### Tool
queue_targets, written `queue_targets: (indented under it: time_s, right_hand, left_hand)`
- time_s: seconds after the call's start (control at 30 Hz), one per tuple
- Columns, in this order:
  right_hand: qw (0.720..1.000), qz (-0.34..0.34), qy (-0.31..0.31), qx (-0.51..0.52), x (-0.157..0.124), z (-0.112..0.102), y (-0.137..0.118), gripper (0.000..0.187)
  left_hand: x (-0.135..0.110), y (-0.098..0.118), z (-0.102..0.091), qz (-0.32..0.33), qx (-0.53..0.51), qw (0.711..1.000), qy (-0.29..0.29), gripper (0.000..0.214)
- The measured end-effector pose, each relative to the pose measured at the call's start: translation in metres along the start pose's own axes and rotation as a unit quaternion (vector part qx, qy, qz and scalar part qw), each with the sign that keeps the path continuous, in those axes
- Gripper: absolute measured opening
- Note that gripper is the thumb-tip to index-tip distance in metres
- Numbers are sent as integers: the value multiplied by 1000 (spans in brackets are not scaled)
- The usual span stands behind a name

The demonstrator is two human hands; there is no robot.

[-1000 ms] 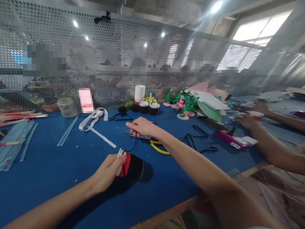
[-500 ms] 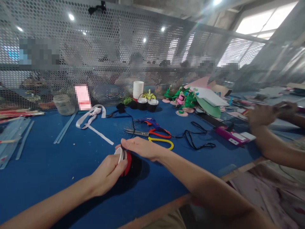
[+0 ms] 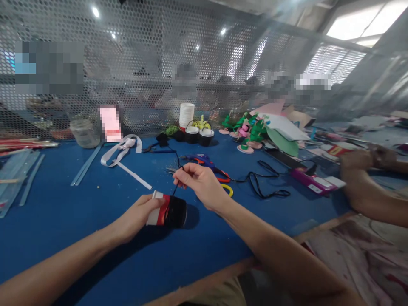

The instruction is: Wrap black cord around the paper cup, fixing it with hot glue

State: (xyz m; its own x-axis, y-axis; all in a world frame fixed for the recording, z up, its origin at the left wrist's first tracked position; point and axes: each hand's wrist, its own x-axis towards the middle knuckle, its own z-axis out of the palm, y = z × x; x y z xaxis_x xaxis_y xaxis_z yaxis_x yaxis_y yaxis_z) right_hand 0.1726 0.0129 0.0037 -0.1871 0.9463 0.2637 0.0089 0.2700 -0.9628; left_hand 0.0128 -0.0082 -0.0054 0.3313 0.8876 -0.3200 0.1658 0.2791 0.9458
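My left hand (image 3: pixel 142 212) is closed round the rim end of a paper cup (image 3: pixel 154 216), which lies tilted on its side above the blue table. Black cord (image 3: pixel 176 212) covers the cup's base half, with a red and white band showing beside it. A strand of black cord (image 3: pixel 177 186) rises from the cup to my right hand (image 3: pixel 199 182), whose thumb and fingers pinch it. Just behind that hand lie scissors (image 3: pixel 227 189) with red and yellow handles, partly hidden, and a blue glue gun (image 3: pixel 202 159).
White ribbon (image 3: pixel 134 175), pliers (image 3: pixel 156 149), two small black-and-white buckets (image 3: pixel 205 138) and a cup stack (image 3: pixel 186 115) stand or lie farther back. Green paper plants (image 3: pixel 256 131) and a purple power strip (image 3: pixel 314 180) are to the right. Another person's hands (image 3: pixel 357 163) work at far right.
My right hand has moved off the cup, up and right, drawing the black cord strand out. The cup has turned so its side and wrapped base face me.
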Motion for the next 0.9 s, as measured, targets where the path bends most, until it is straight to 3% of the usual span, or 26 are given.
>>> queue_targets:
  time_s: [0.13, 0.37, 0.57, 0.9]
  right_hand:
    - [999, -30, 11, -17, -3, -3, -5, 16]
    - [997, -50, 23, -60, -8, -7, -13, 15]
    - [992, -65, 35, -105, -3, -7, -8, 17]
    - [990, -17, 4, -142, 5, -6, 7, 20]
  left_hand:
    - [0, 2, 1, -29, -44, 998, 35, 20]
    - [3, 1, 3, -52, -78, 995, 22, 22]
    - [0, -1, 7, -58, -11, 998, 33, 25]
    - [-9, 0, 8, 0, 84, 996, -20, 26]
